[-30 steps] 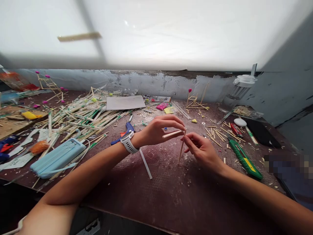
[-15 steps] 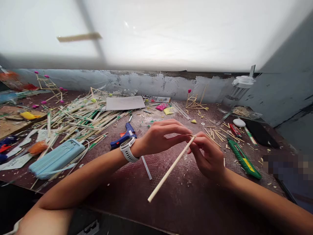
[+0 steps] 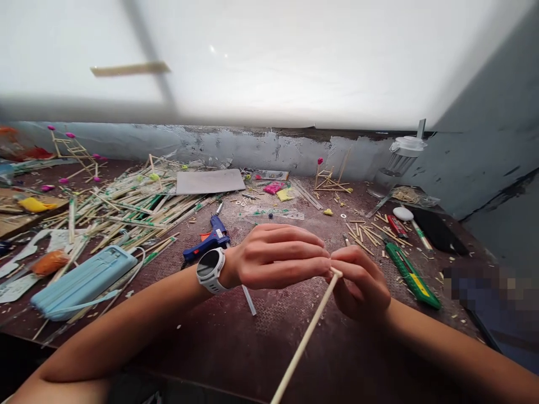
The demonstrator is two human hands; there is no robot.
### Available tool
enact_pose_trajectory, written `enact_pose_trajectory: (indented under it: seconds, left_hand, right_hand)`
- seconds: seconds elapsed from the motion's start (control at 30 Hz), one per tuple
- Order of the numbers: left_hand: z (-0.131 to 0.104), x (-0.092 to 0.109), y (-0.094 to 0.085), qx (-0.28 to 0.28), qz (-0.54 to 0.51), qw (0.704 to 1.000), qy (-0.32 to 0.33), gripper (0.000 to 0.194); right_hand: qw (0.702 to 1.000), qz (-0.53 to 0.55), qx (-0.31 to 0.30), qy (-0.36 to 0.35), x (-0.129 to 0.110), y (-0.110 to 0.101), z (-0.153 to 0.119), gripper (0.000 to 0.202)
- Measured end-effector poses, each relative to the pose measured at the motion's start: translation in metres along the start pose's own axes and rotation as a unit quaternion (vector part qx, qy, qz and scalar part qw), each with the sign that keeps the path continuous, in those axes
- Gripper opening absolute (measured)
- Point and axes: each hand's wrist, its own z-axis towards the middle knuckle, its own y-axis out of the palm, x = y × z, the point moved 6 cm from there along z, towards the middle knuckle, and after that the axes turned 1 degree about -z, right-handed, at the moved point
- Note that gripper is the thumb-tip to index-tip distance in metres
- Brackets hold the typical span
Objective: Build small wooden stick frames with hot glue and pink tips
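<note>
A long thin wooden stick (image 3: pixel 305 339) slants from between my hands down past the bottom edge. Its upper end meets a short pale bit at my fingertips, and how the two join is partly hidden. My right hand (image 3: pixel 361 280) is closed on that upper end, fingers curled. From the other side my left hand (image 3: pixel 284 255), with a white watch on its wrist, presses its fingertips together at the same end; its thumb is hidden. Behind the left wrist lies a blue glue gun (image 3: pixel 211 237), and a clear glue stick (image 3: pixel 249 300) shows below the hand.
Many wooden sticks (image 3: pixel 126 205) pile up at the left behind a light blue case (image 3: pixel 84 283). A green utility knife (image 3: pixel 412 275), short cut sticks (image 3: pixel 366 233) and a black phone-like slab (image 3: pixel 438 230) lie right. Small stick frames (image 3: pixel 330 179) and a clear bottle (image 3: pixel 396 165) stand at the back.
Both hands have come lower and nearer, with the stick's free end now beyond the bottom edge. My left hand's fingers have come down flatter over the joint. The view has shifted slightly.
</note>
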Motion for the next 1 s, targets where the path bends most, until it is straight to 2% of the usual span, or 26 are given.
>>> enact_pose_trajectory:
  seconds: [0.03, 0.1, 0.27, 0.43, 0.47, 0.6, 0.63, 0.7, 0.77, 0.9, 1.0]
  left_hand:
    - [0.002, 0.003, 0.000, -0.035, 0.009, 0.999, 0.000, 0.016]
    - [0.005, 0.009, -0.002, -0.071, 0.022, 0.997, 0.011, 0.020]
    - [0.011, 0.022, -0.008, -0.024, 0.054, 0.995, 0.075, 0.025]
    - [0.011, 0.015, -0.002, -0.067, 0.017, 0.997, 0.016, 0.016]
    - [0.011, 0.012, 0.000, -0.060, 0.001, 0.998, 0.000, 0.013]
    - [0.009, 0.002, 0.005, 0.057, -0.081, 0.991, -0.087, 0.011]
    - [0.008, -0.002, 0.008, 0.070, -0.110, 0.984, -0.121, 0.010]
    - [0.006, -0.010, 0.015, 0.071, -0.174, 0.960, -0.206, 0.010]
    - [0.002, -0.018, 0.021, 0.056, -0.241, 0.922, -0.298, 0.013]
    - [-0.008, -0.027, 0.031, 0.034, -0.388, 0.812, -0.435, 0.028]
    - [-0.013, -0.030, 0.038, 0.038, -0.472, 0.738, -0.481, 0.030]
  right_hand:
    - [1.000, -0.013, 0.002, -0.012, -0.002, -0.002, -0.001, 0.024]
    - [0.999, -0.031, -0.001, -0.035, -0.007, -0.005, -0.001, 0.024]
    - [0.997, -0.043, -0.033, -0.060, -0.015, -0.007, 0.002, 0.034]
    - [0.998, -0.053, -0.005, -0.029, -0.009, -0.008, 0.004, 0.034]
    - [0.998, -0.058, 0.002, -0.022, -0.007, -0.008, 0.003, 0.033]
    - [0.997, -0.068, 0.020, 0.000, 0.000, -0.004, 0.000, 0.029]
    - [0.998, -0.066, 0.020, 0.008, 0.002, -0.003, -0.001, 0.028]
    - [0.998, -0.058, 0.017, 0.028, 0.005, -0.002, -0.001, 0.027]
    - [0.997, -0.048, 0.006, 0.052, 0.009, 0.000, -0.001, 0.027]
    - [0.994, -0.006, -0.030, 0.106, 0.013, 0.004, 0.002, 0.020]
    - [0.983, 0.069, -0.049, 0.163, 0.014, 0.009, 0.002, 0.015]
